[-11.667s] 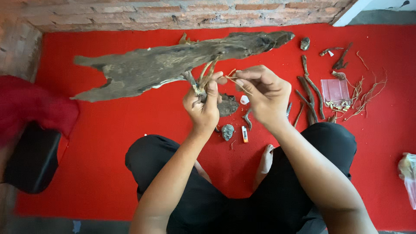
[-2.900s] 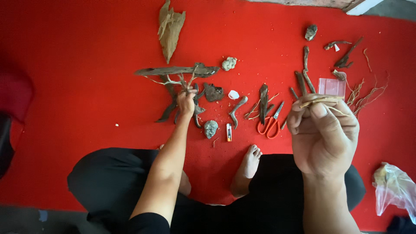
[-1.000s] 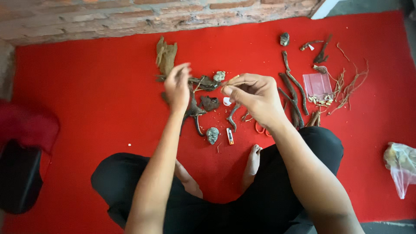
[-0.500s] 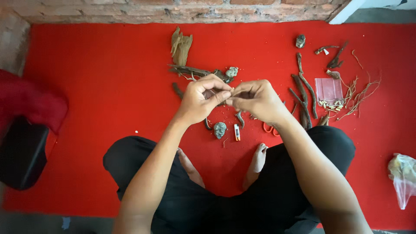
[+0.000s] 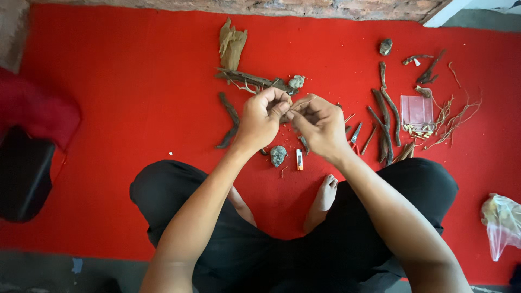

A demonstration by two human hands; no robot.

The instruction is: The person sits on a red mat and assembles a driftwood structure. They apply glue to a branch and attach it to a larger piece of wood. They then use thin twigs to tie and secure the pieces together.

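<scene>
I sit cross-legged on a red mat (image 5: 125, 97). My left hand (image 5: 261, 119) and my right hand (image 5: 320, 126) meet in front of me, fingertips pinched together on a thin brown twig (image 5: 299, 102) held between them. Just beyond the hands lies a forked branch piece (image 5: 249, 80) with a small grey stone (image 5: 296, 82) at its end. Below the hands a grey stone (image 5: 278, 155) and a small white tube (image 5: 299, 159) rest on the mat. Scissors (image 5: 354, 133) show partly behind my right hand.
A curved dark stick (image 5: 230, 119) lies left of the hands, a flat bark piece (image 5: 232, 46) farther up. Several sticks (image 5: 385, 116), a small clear bag (image 5: 417, 111) and thin roots (image 5: 453, 114) lie to the right. A plastic bag (image 5: 502, 222) sits at the lower right; a black object (image 5: 24, 173) sits left.
Over the last second my two hands came together from apart and now pinch the twig between them. The view shifted slightly.
</scene>
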